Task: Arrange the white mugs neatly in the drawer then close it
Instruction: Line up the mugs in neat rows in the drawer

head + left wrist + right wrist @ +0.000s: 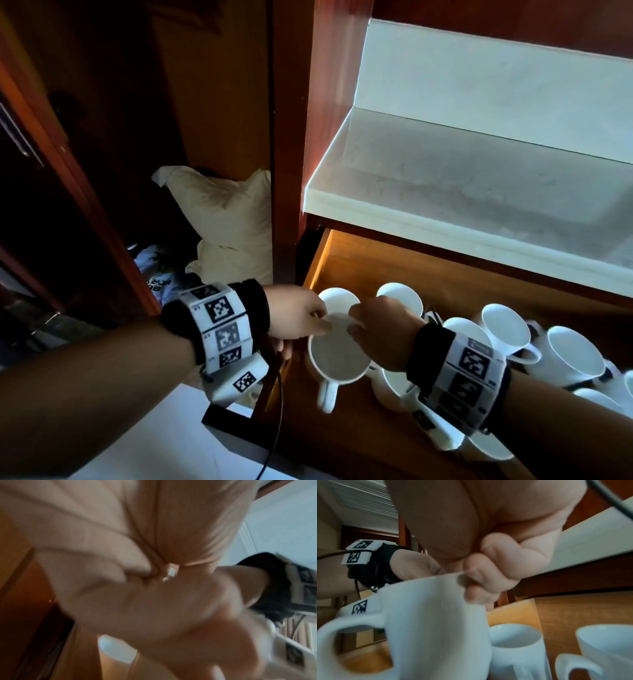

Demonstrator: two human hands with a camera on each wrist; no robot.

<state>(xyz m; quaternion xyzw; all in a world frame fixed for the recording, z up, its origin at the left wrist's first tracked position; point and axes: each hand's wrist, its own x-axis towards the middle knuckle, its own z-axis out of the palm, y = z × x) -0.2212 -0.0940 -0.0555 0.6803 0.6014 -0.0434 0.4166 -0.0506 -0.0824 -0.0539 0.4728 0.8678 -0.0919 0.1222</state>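
An open wooden drawer [455,274] holds several white mugs. Both hands are on the mug [337,359] at the drawer's left end, its handle pointing toward me. My left hand [320,320] grips its rim from the left. From the right, my right hand [354,323] pinches the rim. The right wrist view shows my fingers [476,580] curled over the rim of that mug [428,615], which is tilted. Another mug [342,296] stands just behind the held one, and a third mug [399,294] to its right. The left wrist view is blurred and mostly palm.
More mugs [503,329] [575,353] crowd the drawer's right half, some under my right wrist. A white counter [445,192] overhangs the drawer's back. Bare drawer floor lies behind the mugs. A wooden post [291,137] and a cupboard with a pillow [226,219] stand to the left.
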